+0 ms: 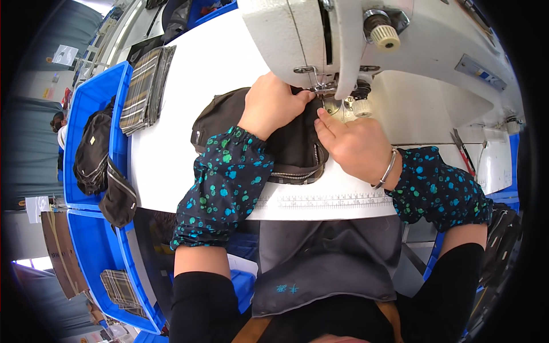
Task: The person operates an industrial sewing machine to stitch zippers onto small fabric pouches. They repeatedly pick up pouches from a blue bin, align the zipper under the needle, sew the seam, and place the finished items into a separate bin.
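A dark brown fabric bag (291, 143) with a silver zipper along its near right edge lies on the white sewing table, partly under my hands. My left hand (271, 106) is closed on the bag's far part, its thumb and fingertips close to the presser foot (326, 88) of a white sewing machine (311, 34). On the bag's right side, my right hand (360, 148) has its fingers drawn together at the fabric edge, just nearer than the needle area. Its fingertips are partly hidden, and so is the fabric at the needle.
A ruler strip (326, 201) runs along the table's near edge. Scissors with red handles (464, 151) lie at the right. Plaid fabric pieces (147, 88) are stacked at the left, beside a blue bin (124, 86) holding dark bags (94, 151). Another blue bin (86, 251) stands nearer.
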`<action>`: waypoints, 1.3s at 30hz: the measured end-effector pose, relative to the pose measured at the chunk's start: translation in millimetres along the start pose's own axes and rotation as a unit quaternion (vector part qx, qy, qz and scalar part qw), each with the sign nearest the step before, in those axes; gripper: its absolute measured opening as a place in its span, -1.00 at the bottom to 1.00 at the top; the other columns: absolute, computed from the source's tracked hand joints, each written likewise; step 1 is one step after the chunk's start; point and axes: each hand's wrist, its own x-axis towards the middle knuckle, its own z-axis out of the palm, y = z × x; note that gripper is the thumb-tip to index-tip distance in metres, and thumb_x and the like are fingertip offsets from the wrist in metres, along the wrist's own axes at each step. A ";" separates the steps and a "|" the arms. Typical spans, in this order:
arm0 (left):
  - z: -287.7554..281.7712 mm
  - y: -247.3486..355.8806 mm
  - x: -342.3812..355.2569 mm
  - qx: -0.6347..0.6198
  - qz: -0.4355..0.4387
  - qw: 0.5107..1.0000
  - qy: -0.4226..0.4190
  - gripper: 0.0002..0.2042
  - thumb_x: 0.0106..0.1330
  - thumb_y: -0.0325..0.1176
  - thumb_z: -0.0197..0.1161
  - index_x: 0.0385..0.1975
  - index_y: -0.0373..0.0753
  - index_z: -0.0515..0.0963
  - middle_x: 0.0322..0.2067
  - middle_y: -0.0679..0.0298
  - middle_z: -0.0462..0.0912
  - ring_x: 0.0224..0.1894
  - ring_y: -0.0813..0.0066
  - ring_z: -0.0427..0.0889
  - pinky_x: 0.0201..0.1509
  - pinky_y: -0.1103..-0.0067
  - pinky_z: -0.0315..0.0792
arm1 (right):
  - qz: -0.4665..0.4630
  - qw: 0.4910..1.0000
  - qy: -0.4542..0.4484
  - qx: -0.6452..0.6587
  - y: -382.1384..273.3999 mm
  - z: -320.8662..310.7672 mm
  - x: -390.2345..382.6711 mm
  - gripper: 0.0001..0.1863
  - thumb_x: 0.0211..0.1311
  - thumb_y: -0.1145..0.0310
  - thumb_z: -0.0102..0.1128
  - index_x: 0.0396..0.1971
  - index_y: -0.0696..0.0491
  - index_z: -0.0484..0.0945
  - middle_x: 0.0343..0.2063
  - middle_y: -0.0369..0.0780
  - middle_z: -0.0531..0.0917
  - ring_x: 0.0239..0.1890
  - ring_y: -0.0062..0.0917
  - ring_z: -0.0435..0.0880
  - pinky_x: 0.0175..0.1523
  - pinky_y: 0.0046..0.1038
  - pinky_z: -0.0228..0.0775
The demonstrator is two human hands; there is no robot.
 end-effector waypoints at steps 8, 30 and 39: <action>0.2 -2.9 0.0 0.003 0.006 1.000 0.008 -0.72 0.18 -0.33 0.51 -0.15 -0.28 0.72 -0.22 0.08 0.78 -0.14 0.06 0.73 -0.06 0.31 0.58 | -0.004 1.000 0.002 0.000 1.6 2.3 -0.9 -0.67 0.06 0.41 0.23 -0.18 0.24 0.72 -0.12 0.04 0.78 -0.58 -0.51 0.70 -0.51 -0.44 0.54; -16.6 68.4 -93.5 0.256 0.144 0.956 0.023 -0.57 0.11 -0.34 0.39 0.03 -0.26 0.60 -0.36 0.28 0.60 -0.26 0.29 0.66 -0.24 0.42 0.57 | 0.075 0.992 0.019 0.096 13.5 6.2 -1.2 -0.95 0.13 0.37 0.24 -0.41 0.00 0.57 -0.65 -0.30 0.63 -0.55 -0.40 0.71 -0.53 -0.29 0.39; -24.2 61.6 -93.3 0.234 0.102 0.966 -0.039 -0.63 0.14 -0.39 0.36 0.00 -0.09 0.69 -0.33 0.35 0.57 -0.32 0.37 0.68 -0.44 0.41 0.56 | -0.015 0.998 0.037 0.042 -18.5 -14.5 -11.9 -0.77 0.08 0.23 0.35 -0.36 0.07 0.67 -0.32 -0.22 0.73 -0.61 -0.58 0.56 -0.52 -0.48 0.35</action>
